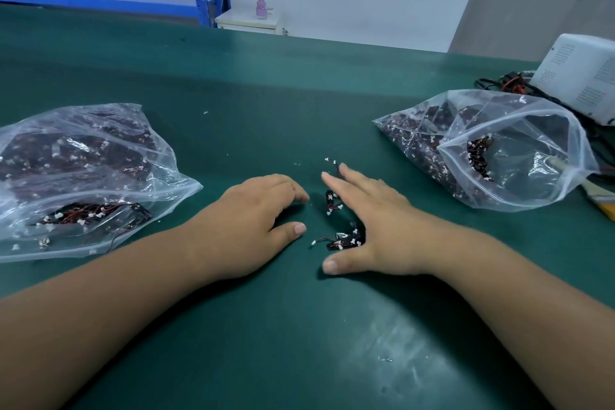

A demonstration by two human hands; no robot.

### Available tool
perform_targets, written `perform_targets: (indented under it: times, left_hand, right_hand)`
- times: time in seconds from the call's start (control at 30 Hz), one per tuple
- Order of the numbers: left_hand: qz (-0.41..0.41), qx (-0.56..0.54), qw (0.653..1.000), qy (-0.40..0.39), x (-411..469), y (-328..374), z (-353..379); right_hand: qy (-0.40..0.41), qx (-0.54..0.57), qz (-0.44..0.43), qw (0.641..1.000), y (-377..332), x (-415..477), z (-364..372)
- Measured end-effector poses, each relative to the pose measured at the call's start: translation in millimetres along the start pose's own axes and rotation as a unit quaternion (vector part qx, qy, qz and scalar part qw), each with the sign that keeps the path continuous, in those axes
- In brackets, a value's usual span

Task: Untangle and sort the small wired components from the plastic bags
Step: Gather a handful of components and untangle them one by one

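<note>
lays the right hand (376, 226) flat on the green mat (299, 326), fingers straight and a little spread, pinching nothing. pens a small tangle of wired components (341, 241) in the crook between thumb and forefinger, with one more piece just off the forefinger's inner edge. probably placed so to stop the light bits skidding while being parted. cannot tell whether the palm covers more.

sets the left hand (246, 223) opposite, just across the tangle, fingers loosely curled with tips down on the mat and thumb stretched toward the pieces. grips nothing visible. looks poised to pick one lead out of the knot.

flanks both hands with two clear bags, mouths turned toward the hands, likely for short reaches: left bag (83, 176) outward of the left wrist, heavily filled; right bag (499, 156) outward of the right fingertips, gaping, with a few components near its mouth.

beyond the right bag, well away from either grip: a white vented box (579, 76) with cables, and a brush (602, 198). judged early in the sorting, with so much bagged.
</note>
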State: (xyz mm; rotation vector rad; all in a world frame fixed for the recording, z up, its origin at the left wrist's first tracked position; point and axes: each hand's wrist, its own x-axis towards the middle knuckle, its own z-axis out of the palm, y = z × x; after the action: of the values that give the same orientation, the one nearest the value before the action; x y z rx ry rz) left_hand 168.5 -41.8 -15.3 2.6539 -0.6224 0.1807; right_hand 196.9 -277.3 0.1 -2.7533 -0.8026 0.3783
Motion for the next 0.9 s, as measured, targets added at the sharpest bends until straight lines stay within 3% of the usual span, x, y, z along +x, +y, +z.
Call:
perform_targets:
  times: [0.4,0.5,0.77,0.9]
  left_hand:
    - [0.000,0.025,1.000,-0.005,1,1,1]
    - [0.002,0.028,1.000,-0.012,1,2,1]
    - [-0.002,0.032,0.999,-0.014,0,2,1]
    - [0.001,0.029,0.999,-0.012,0,2,0]
  right_hand:
    - [0.208,-0.057,-0.005,0.976,-2,43,6]
    - [0.224,-0.045,0.029,0.973,6,49,2]
    - [0.224,-0.153,0.071,0.960,-2,45,8]
    - [0.241,-0.117,0.073,0.961,-4,34,8]
